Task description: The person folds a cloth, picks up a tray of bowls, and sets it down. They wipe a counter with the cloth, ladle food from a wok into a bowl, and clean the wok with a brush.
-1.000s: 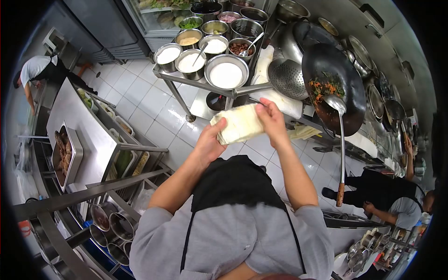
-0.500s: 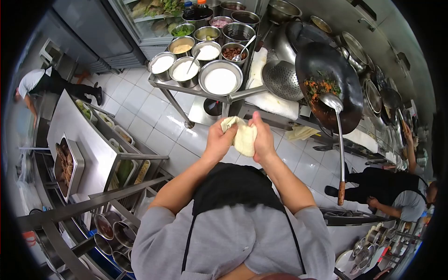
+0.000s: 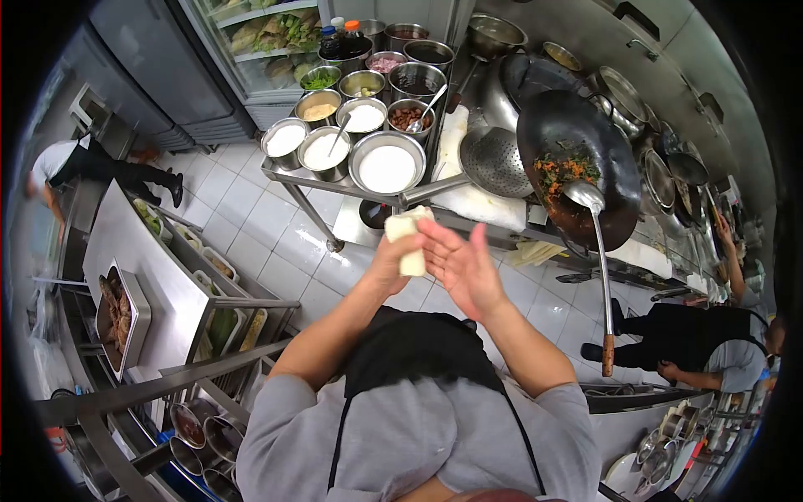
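A pale yellow cloth (image 3: 411,261) is bunched in my left hand (image 3: 386,266), whose fingers are wrapped round it, in front of my black apron. My right hand (image 3: 465,272) is open beside it, palm towards the cloth and thumb raised. Its fingertips are close to the cloth; whether they touch it I cannot tell. Ahead and to the right is a dark wok (image 3: 619,159) holding chopped greens and orange bits (image 3: 559,174). A ladle (image 3: 600,259) with a wooden handle end rests in the wok, its handle pointing towards me.
A perforated strainer (image 3: 495,163) lies left of the wok. Several metal pots, one a bowl of white powder (image 3: 387,170), crowd the stand ahead. A steel counter (image 3: 159,276) with a meat tray is at left. One co-worker (image 3: 711,335) stands right, another (image 3: 100,167) far left.
My right hand has let go of the cloth and opened out. The cloth is now gathered smaller in my left hand. The view has shifted slightly.
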Demonstrator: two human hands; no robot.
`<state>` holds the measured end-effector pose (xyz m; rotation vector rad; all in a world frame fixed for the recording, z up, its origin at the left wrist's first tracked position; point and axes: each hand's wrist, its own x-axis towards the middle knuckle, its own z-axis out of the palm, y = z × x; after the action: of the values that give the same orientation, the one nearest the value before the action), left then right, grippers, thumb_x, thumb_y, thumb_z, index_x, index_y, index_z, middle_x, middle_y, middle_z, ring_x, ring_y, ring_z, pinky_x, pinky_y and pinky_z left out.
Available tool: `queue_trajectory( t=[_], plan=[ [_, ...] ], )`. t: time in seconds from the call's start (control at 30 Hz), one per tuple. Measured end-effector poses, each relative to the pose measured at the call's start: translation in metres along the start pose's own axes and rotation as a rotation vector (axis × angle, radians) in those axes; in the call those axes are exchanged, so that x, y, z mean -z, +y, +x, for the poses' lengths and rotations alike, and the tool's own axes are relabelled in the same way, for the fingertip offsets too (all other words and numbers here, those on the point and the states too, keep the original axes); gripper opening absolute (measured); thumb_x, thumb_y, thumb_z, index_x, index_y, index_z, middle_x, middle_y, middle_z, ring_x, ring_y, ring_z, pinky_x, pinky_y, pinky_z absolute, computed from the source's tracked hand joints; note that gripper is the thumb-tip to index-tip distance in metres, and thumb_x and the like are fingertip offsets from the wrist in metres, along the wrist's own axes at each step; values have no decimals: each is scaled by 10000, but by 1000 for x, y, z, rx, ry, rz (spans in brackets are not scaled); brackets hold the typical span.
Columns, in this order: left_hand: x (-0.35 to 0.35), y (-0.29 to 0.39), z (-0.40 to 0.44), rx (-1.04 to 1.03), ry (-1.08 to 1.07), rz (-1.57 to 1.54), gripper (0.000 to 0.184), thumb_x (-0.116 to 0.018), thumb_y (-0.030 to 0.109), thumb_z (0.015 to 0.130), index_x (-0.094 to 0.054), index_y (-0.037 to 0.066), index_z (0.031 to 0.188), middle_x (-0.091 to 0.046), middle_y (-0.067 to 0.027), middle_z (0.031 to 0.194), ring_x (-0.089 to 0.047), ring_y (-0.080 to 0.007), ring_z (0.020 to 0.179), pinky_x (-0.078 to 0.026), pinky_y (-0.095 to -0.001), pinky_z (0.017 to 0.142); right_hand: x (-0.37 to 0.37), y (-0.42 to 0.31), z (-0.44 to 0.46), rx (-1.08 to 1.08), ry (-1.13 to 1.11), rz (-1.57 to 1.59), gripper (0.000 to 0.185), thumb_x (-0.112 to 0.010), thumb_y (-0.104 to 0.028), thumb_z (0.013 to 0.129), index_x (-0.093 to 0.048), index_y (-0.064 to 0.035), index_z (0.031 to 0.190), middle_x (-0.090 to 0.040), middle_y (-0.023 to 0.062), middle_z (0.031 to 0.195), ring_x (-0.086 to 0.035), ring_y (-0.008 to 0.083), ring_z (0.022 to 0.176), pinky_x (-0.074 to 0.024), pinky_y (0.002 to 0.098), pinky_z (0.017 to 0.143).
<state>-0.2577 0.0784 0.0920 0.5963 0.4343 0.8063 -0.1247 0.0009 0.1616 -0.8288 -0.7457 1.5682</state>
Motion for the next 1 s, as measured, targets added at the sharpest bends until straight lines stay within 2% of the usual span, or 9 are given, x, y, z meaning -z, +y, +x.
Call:
queue_trajectory(
  t=[0.07,0.1,0.17,0.27,0.37,0.47,0.53,0.73,1.0],
  plan=[
    [-9,8,-5,19,-40,-340,671,-744,378,813,-478,78,1351,-629,-140,1167,-631,-250,1065,-477,-440,982,-20,-34,-4,189,-15,76,944,-210,-759,932,-289,-17,1512,-410,155,1496,-382,260,1387,-283,410,1148],
    [-6,10,-1,16,-249,-359,697,-692,481,834,-469,88,1365,-610,-154,1229,-609,-280,1128,-469,-470,1008,-29,-49,-5,322,7,95,966,-213,-774,919,-283,-16,1513,-396,155,1506,-374,262,1392,-280,419,1149],
    [-7,9,-3,52,-223,-436,710,-684,508,836,-466,92,1369,-605,-154,1238,-601,-283,1138,-465,-484,1009,-39,-70,-5,589,52,134,1009,-219,-805,893,-270,-13,1517,-369,156,1526,-359,266,1402,-273,435,1152],
    [-20,-1,-8,103,-144,-388,637,-705,434,862,-471,105,1356,-601,-111,1229,-598,-242,1137,-475,-429,992,-31,-36,14,644,44,-74,966,-234,-764,922,-255,-4,1519,-332,159,1545,-336,278,1413,-263,430,1158],
    [-11,-29,-7,166,5,-195,567,-740,298,872,-479,99,1333,-592,-59,1218,-586,-188,1147,-490,-346,963,-9,25,23,334,20,-306,873,-287,-686,966,-280,1,1505,-383,178,1499,-347,293,1403,-269,427,1157],
    [-18,-20,-13,55,27,-24,660,-766,382,840,-454,67,1330,-608,-113,1188,-623,-273,1081,-502,-435,957,-7,26,27,284,20,-110,824,-316,-644,986,-301,6,1492,-431,185,1456,-378,293,1381,-275,421,1155],
    [-13,-23,-16,86,20,-20,602,-770,350,843,-488,64,1291,-616,-88,1156,-642,-234,1028,-539,-410,875,-3,18,22,247,24,-47,816,-326,-638,988,-312,9,1485,-447,185,1440,-394,287,1369,-275,417,1154],
    [-16,-29,-21,130,-10,238,500,-805,191,801,-551,32,1200,-661,-75,1018,-670,-185,871,-567,-332,712,19,9,-4,207,150,-136,617,-468,-454,1018,-404,-1,1433,-541,147,1313,-548,232,1207,-496,396,974],
    [-21,-30,-20,256,-131,287,563,-856,265,740,-566,14,1153,-662,-92,925,-671,-204,773,-571,-323,628,32,18,-32,190,206,-20,474,-443,-357,1048,-511,6,1346,-618,133,1188,-599,205,1124,-492,348,967]
  ],
)
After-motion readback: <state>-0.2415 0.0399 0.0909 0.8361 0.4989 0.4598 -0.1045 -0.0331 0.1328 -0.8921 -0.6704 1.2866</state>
